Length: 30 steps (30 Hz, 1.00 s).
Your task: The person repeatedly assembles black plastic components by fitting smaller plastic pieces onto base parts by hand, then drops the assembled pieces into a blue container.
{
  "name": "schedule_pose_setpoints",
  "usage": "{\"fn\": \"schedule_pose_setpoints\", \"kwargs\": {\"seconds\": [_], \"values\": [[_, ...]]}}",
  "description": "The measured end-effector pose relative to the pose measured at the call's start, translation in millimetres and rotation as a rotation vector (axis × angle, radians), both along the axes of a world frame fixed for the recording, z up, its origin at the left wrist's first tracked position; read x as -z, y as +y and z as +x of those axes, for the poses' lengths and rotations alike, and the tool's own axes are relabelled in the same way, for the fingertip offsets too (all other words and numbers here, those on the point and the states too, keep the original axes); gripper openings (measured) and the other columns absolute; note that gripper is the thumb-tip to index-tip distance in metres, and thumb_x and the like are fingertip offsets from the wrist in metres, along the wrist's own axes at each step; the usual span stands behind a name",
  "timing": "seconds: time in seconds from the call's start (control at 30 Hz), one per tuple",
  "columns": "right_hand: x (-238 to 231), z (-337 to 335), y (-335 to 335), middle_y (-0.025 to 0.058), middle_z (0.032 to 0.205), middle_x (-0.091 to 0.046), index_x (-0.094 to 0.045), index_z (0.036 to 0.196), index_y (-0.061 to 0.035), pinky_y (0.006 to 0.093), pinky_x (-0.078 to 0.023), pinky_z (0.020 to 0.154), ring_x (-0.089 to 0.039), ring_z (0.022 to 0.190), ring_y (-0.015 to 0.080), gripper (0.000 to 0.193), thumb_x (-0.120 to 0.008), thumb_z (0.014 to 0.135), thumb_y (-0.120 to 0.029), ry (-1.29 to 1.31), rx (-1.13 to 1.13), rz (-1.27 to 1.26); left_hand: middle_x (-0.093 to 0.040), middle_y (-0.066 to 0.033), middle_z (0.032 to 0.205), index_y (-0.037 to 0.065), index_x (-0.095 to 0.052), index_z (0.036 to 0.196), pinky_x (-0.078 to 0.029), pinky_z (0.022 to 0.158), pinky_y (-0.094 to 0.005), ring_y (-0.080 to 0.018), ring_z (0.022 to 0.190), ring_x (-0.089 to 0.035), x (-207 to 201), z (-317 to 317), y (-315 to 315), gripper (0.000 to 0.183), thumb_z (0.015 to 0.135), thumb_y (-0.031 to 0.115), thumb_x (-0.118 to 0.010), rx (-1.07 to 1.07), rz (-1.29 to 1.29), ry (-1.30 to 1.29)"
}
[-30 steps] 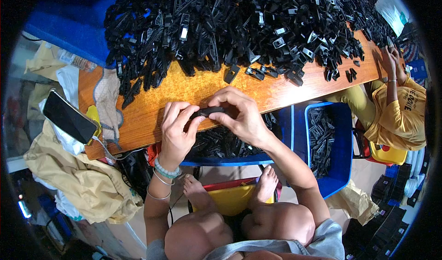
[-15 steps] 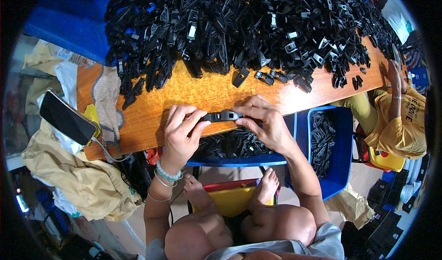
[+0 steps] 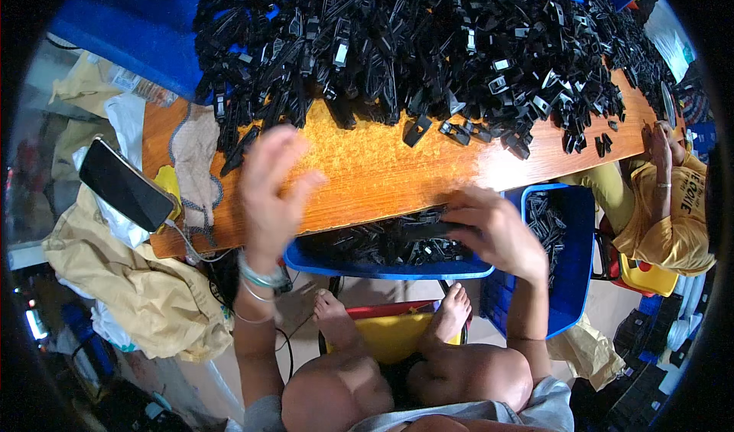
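Note:
My left hand (image 3: 274, 195) hangs blurred over the left part of the wooden table (image 3: 359, 172), fingers apart and holding nothing. My right hand (image 3: 501, 229) is at the table's front edge, above the blue bin (image 3: 390, 267) full of black plastic pieces. A dark elongated plastic part (image 3: 428, 230) shows at its bent fingertips, smeared by motion, so its shape is unclear. Nearest to my left hand lies the big heap of black plastic clips (image 3: 367, 50), which spreads across the back of the table.
A phone (image 3: 126, 183) with a cable stands at the left beside a beige cloth (image 3: 195, 157). Brown paper (image 3: 145, 287) is bunched below it. To the right is a second blue bin (image 3: 577, 279) with black pieces. A co-worker in yellow (image 3: 665, 218) sits at the far right.
My hands have parted: both held a black plastic part together over the table edge. The left has moved left and opened; the right has moved right and down toward the bin.

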State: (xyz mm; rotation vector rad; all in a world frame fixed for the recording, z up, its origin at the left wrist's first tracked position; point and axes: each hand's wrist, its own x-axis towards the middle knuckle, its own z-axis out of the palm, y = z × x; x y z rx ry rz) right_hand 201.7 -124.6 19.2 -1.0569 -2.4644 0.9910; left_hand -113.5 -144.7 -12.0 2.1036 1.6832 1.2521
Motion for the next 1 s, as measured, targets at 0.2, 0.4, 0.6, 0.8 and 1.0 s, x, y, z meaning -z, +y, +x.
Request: {"fn": "schedule_pose_setpoints", "kwargs": {"seconds": [0.2, 0.4, 0.6, 0.8, 1.0], "values": [[8.2, -8.4, 17.0, 0.0162, 0.091, -0.062, -0.068, 0.097, 0.0015, 0.0396, -0.051, 0.074, -0.062, 0.082, 0.0346, 0.015, -0.065, 0.082, 0.001, 0.108, 0.311, 0.173, -0.046, -0.0180, 0.145, 0.013, -0.059, 0.133, -0.029, 0.111, -0.0435, -0.0382, 0.132, -0.042, 5.0, -66.9, 115.3, 0.048, 0.100, 0.045, -0.045, -0.315, 0.004, 0.170], [49.5, -64.4, 41.9, 0.0164, 0.091, -0.060, -0.060, 0.110, 0.0004, 0.0424, -0.048, 0.074, -0.061, 0.084, 0.0346, 0.043, -0.072, 0.083, -0.031, 0.057, 0.511, 0.417, -0.059, -0.0100, 0.134, 0.015, -0.062, 0.131, -0.027, 0.111, -0.0440, -0.0321, 0.129, -0.045, 24.7, -44.8, 127.9, 0.051, 0.096, 0.050, -0.052, -0.240, -0.073, 0.202], [59.9, -76.5, 45.5, 0.0137, 0.097, -0.059, -0.063, 0.108, -0.0022, 0.0404, -0.046, 0.078, -0.057, 0.091, 0.0306, 0.028, -0.069, 0.082, -0.012, -0.109, 0.496, 0.558, -0.063, -0.0111, 0.126, 0.011, -0.062, 0.129, -0.034, 0.106, -0.0430, -0.0296, 0.121, -0.050, 20.7, -5.5, 93.3, 0.053, 0.091, 0.048, -0.060, -0.225, -0.082, 0.166], [62.0, -65.4, 26.8, 0.0135, 0.101, -0.058, -0.069, 0.108, -0.0046, 0.0399, -0.044, 0.080, -0.055, 0.093, 0.0303, 0.025, -0.066, 0.084, -0.008, 0.056, 0.458, 0.575, -0.054, -0.0200, 0.131, 0.000, -0.061, 0.124, -0.037, 0.104, -0.0473, -0.0378, 0.121, -0.046, 16.8, 20.0, 70.4, 0.058, 0.083, 0.039, -0.073, -0.261, 0.103, 0.293], [67.4, -52.4, 22.9, 0.0123, 0.102, -0.058, -0.063, 0.113, -0.0022, 0.0410, -0.042, 0.080, -0.053, 0.095, 0.0297, 0.035, -0.071, 0.080, -0.011, 0.093, 0.544, 0.564, -0.061, -0.0122, 0.106, 0.002, -0.063, 0.102, -0.043, 0.094, -0.0437, -0.0327, 0.105, -0.054, 9.5, 29.5, 55.1, 0.036, 0.073, 0.012, -0.082, -0.318, 0.190, 0.372]]}}
